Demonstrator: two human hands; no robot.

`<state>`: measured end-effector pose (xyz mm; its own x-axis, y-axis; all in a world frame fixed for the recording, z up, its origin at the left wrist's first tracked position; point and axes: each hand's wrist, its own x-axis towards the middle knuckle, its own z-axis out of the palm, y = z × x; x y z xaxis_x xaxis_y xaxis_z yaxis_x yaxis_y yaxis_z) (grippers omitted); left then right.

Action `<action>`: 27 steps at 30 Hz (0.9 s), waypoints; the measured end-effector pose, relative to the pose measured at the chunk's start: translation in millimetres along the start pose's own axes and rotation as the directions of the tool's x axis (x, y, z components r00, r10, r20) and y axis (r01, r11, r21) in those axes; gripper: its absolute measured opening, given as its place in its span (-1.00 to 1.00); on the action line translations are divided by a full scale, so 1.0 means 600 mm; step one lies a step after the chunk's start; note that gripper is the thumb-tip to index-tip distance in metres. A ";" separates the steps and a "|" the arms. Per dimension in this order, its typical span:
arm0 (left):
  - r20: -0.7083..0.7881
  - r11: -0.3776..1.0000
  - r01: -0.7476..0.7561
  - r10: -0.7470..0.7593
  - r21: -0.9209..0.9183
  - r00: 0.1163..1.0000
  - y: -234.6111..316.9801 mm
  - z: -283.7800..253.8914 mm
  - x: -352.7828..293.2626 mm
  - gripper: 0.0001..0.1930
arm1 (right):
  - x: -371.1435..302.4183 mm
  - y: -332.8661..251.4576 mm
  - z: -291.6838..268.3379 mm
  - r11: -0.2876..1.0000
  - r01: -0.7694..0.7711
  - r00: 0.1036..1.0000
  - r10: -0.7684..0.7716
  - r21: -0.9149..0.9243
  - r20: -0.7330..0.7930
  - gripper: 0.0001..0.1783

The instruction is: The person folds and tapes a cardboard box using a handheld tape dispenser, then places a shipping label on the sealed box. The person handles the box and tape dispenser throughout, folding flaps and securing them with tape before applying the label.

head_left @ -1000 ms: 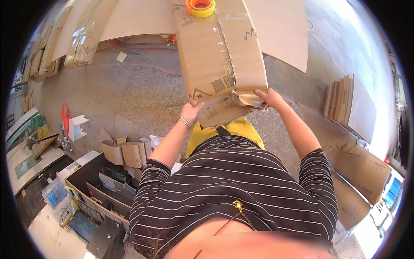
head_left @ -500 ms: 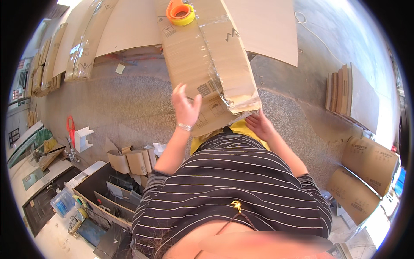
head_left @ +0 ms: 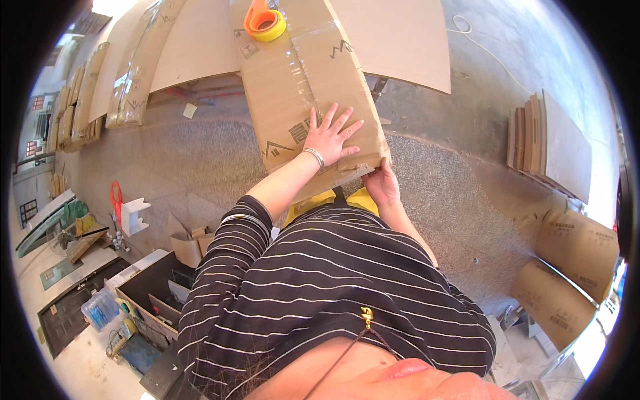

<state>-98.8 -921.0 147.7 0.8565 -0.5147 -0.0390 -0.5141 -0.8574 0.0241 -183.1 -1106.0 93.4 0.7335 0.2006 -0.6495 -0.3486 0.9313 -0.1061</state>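
A long cardboard box (head_left: pixel 270 87) lies in front of me, its near end close to my waist. Clear tape runs along its lengthwise seam. My left hand (head_left: pixel 332 138) rests flat on its top near the close end, fingers spread. At the near right corner, my right hand (head_left: pixel 383 185) grips the box's edge, with some fingers hidden by the cardboard. On the far part of the box sits an orange tape dispenser (head_left: pixel 255 15) with a yellow roll (head_left: pixel 275 33).
A broad cardboard-coloured board (head_left: pixel 407 40) spreads beneath the box's far part. Long wrapped cartons (head_left: pixel 137 80) lie at the far left. Stacked panels (head_left: pixel 560 143) stand on the right, above folded cartons (head_left: pixel 577 250). Red-handled scissors (head_left: pixel 117 200) and a dark open-topped bin (head_left: pixel 150 283) are at left.
My left hand has moved right, from above the box's left side to flat on its top. The box appears shifted slightly left in view, and my right hand remains at its near right corner.
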 end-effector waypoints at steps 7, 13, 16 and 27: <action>-0.053 1.000 0.011 -0.010 0.016 0.999 0.005 0.008 0.005 -0.27 | -0.044 -0.106 0.007 0.480 -0.054 0.929 -0.297 -0.876 -0.220 -0.60; -0.129 0.996 -0.019 0.008 -0.086 0.992 0.001 0.017 0.001 -0.25 | 0.038 -0.125 0.139 -0.779 -0.034 0.966 -0.186 -0.627 0.179 -0.35; -0.107 0.996 0.003 -0.012 -0.085 0.994 0.003 0.018 0.004 -0.24 | 0.074 -0.113 0.164 -0.756 -0.087 0.996 -0.041 -0.648 -0.085 -0.35; -0.236 0.863 0.176 -0.316 -0.473 0.919 -0.033 0.023 0.001 -0.19 | 0.106 -0.082 0.072 -0.461 0.104 0.940 -0.244 -0.881 0.238 -0.50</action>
<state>-88.8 -904.1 133.4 0.9604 -0.2015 0.1925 -0.2717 -0.8304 0.4864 -94.2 -1125.7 89.7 0.9134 0.0342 -0.4056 -0.2774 -0.6769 -0.6818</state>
